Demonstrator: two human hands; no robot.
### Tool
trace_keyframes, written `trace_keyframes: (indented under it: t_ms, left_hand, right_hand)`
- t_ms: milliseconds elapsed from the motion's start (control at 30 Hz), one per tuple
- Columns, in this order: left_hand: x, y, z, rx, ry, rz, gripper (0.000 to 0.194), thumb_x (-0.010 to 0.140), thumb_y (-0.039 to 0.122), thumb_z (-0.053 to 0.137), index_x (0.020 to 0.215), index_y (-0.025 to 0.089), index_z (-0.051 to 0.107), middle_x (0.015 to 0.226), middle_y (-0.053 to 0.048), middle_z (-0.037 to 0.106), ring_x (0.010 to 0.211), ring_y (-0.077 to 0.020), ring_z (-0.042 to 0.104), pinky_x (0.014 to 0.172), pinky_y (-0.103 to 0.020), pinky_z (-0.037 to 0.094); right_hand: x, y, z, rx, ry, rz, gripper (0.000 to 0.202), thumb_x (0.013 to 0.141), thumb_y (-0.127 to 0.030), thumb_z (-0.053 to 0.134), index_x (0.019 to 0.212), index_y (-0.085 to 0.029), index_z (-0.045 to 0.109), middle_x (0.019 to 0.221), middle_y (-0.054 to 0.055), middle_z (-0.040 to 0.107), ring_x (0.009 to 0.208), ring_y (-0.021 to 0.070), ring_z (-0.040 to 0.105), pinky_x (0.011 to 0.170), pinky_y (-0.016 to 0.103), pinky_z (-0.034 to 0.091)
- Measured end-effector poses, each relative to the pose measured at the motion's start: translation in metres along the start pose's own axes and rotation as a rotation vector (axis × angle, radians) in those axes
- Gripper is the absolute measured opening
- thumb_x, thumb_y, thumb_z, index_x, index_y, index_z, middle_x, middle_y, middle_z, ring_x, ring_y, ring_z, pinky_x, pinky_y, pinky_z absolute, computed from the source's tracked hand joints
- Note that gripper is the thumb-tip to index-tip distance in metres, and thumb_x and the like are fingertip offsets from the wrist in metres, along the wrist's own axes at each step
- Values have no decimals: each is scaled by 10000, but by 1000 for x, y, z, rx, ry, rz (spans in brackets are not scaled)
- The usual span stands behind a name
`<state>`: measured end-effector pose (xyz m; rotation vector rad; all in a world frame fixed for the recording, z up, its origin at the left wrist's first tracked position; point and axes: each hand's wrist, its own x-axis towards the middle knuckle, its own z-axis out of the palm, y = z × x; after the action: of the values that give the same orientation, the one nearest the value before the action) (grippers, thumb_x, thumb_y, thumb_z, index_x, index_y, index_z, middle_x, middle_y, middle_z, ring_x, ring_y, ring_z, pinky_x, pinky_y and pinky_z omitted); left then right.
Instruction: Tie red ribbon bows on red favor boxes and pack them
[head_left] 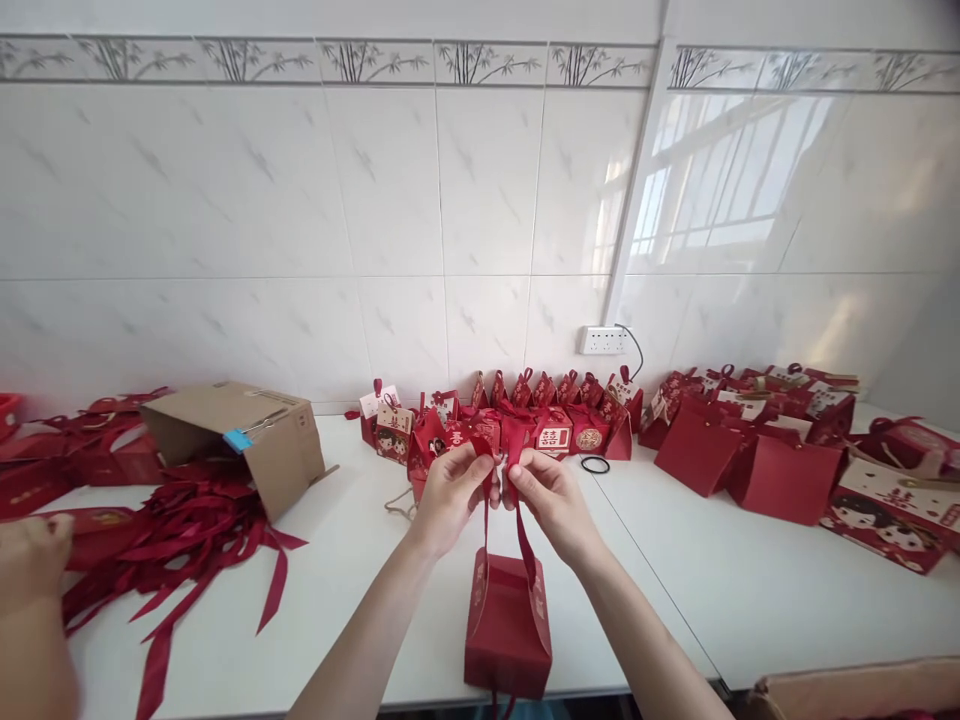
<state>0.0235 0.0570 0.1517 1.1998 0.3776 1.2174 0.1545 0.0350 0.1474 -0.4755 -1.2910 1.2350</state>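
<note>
A red gift box (508,640) stands on the white table near its front edge, right below my hands. Dark red ribbon (523,535) rises from the box in two lengths. My left hand (456,488) pinches one length between thumb and fingers. With thumb and forefinger, my right hand (546,492) grips the other length at about the same height. The hands are close together but apart. Behind them, part of the row of finished-looking red boxes (555,432) is hidden by my fingers and the ribbon.
At left, a tipped cardboard box (289,450) lies beside a heap of loose red ribbons (187,540). Another person's hand (34,560) reaches in at the left edge. More red boxes (784,470) crowd the right side. A black ring (595,464) and a wall socket (604,341) are behind.
</note>
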Motion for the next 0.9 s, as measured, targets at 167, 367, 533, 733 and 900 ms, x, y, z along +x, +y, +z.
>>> trace_keyframes:
  t_ms: [167,367,533,733,900]
  left_hand:
    - [1,6,4,-21,61,25,349,697,415,730,618,139,532,570,23,528,467,-72,504,448,-207,438]
    - [4,11,11,2,118,28,351,685,412,736,642,152,505,514,48,500,411,-52,458,388,-171,376]
    - [5,11,17,94,191,61,336,684,397,735,734,186,478,501,75,492,394,-54,451,357,-155,336]
    - [0,16,22,282,241,158,304,712,372,713,751,197,467,547,66,528,403,-67,487,367,-172,371]
    - [-5,21,23,406,224,188,232,713,319,714,733,191,521,562,47,547,434,-76,496,395,-174,382]
  right_hand:
    - [-3,2,1,-35,20,6,245,757,-407,688,699,-190,589,603,-21,559,543,104,485,547,238,414]
    - [-6,2,-3,-124,105,-32,279,737,-439,695,702,-186,582,615,-21,553,541,104,475,545,246,385]
    - [-4,0,-4,-177,174,-92,276,757,-446,669,695,-193,577,584,-23,526,546,111,456,541,250,360]
    - [-4,-1,-5,-154,161,-172,202,737,-400,701,714,-211,635,667,-16,566,596,113,483,575,253,383]
    - [-3,-6,-2,-156,127,-153,176,711,-367,729,717,-216,639,676,-10,608,642,131,538,642,274,429]
